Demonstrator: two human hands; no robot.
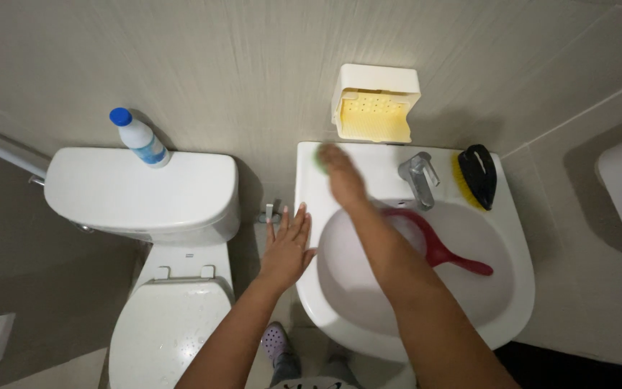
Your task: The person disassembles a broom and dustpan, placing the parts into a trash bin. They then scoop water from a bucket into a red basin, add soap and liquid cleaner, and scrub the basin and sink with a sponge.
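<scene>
A person leans over a white washbasin (512, 238) at centre frame, the right hand (341, 176) pressing a green sponge (319, 158) against the basin's upper-left rim, fingers closed over it and blurred with motion. The left hand (287, 248) lies flat and spread on the rim's left edge, holding nothing. Scrubbing of the rim appears to be under way; the tap (419, 179), the black-and-yellow brush (476, 175) and the red dipper (437, 248) in the bowl would each call for working around.
</scene>
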